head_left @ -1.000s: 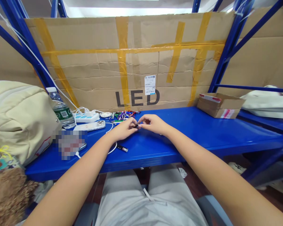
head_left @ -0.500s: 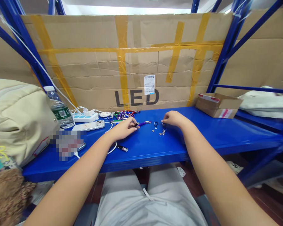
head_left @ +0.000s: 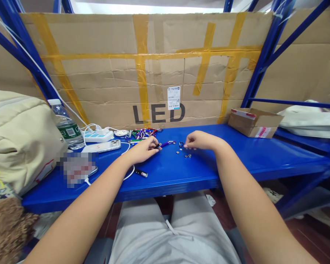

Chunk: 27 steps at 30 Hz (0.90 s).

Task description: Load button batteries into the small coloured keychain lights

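Note:
My left hand (head_left: 146,150) is closed around a small dark tube (head_left: 157,146), mostly hidden by the fingers. Just beyond its fingertips a purple penlight with a carabiner clip (head_left: 167,143) lies on the blue table (head_left: 165,172). My right hand (head_left: 199,140) is pinched low over the tabletop beside a small black carabiner clip (head_left: 181,144); whatever is between its fingers is too small to make out. Several small silver discs, like button cells (head_left: 177,152), lie below the right hand. A black penlight (head_left: 141,173) rests nearer the front edge.
Behind my left hand is a heap of coloured penlights and carabiners (head_left: 145,135). To the left are a phone (head_left: 102,146), a power strip (head_left: 99,136), a water bottle (head_left: 68,126) and a cream bag (head_left: 19,135). A cardboard box (head_left: 253,123) sits at right.
My right hand has shifted slightly left, toward the black carabiner clip. Fewer small silver pieces show beneath it. My left hand keeps its hold in nearly the same place.

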Available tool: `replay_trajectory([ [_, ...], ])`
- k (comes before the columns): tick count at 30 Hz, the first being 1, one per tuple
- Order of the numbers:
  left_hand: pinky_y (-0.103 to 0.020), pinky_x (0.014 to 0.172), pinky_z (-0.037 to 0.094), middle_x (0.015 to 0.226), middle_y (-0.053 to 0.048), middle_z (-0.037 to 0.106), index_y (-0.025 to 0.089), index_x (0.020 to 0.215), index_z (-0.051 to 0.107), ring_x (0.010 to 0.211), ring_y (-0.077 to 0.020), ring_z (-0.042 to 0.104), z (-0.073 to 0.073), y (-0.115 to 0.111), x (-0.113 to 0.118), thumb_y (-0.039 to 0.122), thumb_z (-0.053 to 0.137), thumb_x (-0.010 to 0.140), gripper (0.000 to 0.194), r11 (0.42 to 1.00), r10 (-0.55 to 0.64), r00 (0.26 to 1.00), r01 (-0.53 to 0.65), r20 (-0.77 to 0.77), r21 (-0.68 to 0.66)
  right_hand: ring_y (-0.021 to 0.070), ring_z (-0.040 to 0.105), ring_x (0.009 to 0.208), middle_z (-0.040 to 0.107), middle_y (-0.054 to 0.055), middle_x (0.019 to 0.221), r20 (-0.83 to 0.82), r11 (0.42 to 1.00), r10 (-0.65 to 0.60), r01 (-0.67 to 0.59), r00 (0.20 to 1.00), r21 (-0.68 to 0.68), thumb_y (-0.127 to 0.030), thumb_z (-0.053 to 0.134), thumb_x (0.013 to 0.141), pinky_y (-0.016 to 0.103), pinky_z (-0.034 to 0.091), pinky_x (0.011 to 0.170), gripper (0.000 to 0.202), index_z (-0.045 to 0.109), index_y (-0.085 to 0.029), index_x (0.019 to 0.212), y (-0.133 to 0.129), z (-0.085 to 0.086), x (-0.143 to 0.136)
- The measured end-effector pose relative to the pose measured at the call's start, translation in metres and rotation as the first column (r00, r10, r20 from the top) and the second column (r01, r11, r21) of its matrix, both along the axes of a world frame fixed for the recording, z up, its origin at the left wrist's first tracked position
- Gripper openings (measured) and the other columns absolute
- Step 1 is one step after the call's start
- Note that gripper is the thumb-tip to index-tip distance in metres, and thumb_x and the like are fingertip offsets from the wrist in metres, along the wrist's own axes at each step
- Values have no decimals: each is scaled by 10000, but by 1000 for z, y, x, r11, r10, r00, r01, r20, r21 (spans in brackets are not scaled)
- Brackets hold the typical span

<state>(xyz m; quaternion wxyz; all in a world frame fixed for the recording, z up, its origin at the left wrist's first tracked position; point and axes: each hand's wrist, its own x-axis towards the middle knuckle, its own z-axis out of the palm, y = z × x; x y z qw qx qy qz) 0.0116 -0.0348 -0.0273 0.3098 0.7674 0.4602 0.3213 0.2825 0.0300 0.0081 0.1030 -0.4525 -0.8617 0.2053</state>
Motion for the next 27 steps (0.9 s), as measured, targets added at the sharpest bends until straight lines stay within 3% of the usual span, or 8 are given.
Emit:
replay_trajectory([
  [3, -439, 974, 444, 1086, -91, 704, 210, 962, 457, 1087, -229, 642, 0, -1, 1, 287, 600, 823, 215, 1000, -10, 1000, 10, 6, 14, 129, 595, 620, 683, 39, 753, -381, 997, 72, -62, 922, 39, -329, 619, 808, 241, 447, 520, 170, 662, -165, 826, -8, -4, -21],
  [6, -437, 966, 450, 1070, -84, 702, 208, 971, 480, 1090, -240, 638, 0, -2, 2, 331, 610, 816, 237, 1000, -9, 1000, 9, 18, 29, 111, 556, 573, 654, 18, 712, -536, 991, 130, -125, 834, 47, -302, 646, 784, 232, 447, 488, 150, 656, -162, 836, -19, -8, -43],
  [16, -353, 820, 515, 1045, -90, 694, 157, 1143, 590, 882, -198, 667, 1, -1, 2, 404, 534, 876, 368, 999, -25, 1000, 25, 10, 30, 130, 586, 715, 667, 20, 764, -390, 924, 290, -149, 874, 353, -190, 578, 833, 246, 429, 661, 84, 656, -164, 824, -21, -19, -60],
  [20, -336, 797, 515, 1011, -81, 706, 156, 1136, 625, 809, -186, 660, 4, -3, 3, 377, 477, 903, 353, 982, 45, 991, -21, -124, 188, 148, 584, 762, 674, 48, 812, -270, 869, 341, -193, 901, 455, -169, 580, 839, 267, 416, 715, 76, 638, -164, 790, -18, -22, -62],
  [22, -353, 854, 498, 1037, -83, 708, 174, 1110, 651, 853, -202, 659, 5, -3, 3, 338, 471, 907, 317, 940, 73, 965, 17, -250, 342, 138, 573, 711, 659, 36, 766, -299, 904, 328, -206, 896, 375, -179, 570, 851, 267, 419, 691, 89, 617, -165, 776, -18, -23, -62],
  [24, -365, 900, 478, 1063, -97, 707, 188, 1098, 665, 941, -223, 647, 6, -1, 2, 301, 453, 916, 302, 875, 76, 924, 118, -374, 470, 117, 549, 622, 628, 11, 699, -399, 964, 264, -229, 878, 133, -230, 567, 866, 253, 425, 623, 111, 591, -167, 778, -19, -24, -59],
  [25, -369, 913, 470, 1073, -105, 707, 193, 1099, 669, 974, -228, 640, 6, 0, 1, 288, 440, 922, 304, 841, 70, 902, 177, -427, 511, 107, 536, 586, 617, 4, 682, -456, 966, 215, -255, 863, -28, -264, 582, 863, 245, 425, 588, 130, 579, -167, 777, -19, -24, -58],
  [27, -380, 921, 461, 1086, -117, 706, 198, 1110, 670, 986, -229, 636, 6, 1, 1, 276, 413, 938, 319, 789, 59, 865, 266, -499, 554, 88, 516, 553, 608, 1, 684, -549, 889, 113, -331, 828, -316, -327, 647, 822, 229, 420, 543, 193, 562, -164, 761, -18, -25, -55],
])
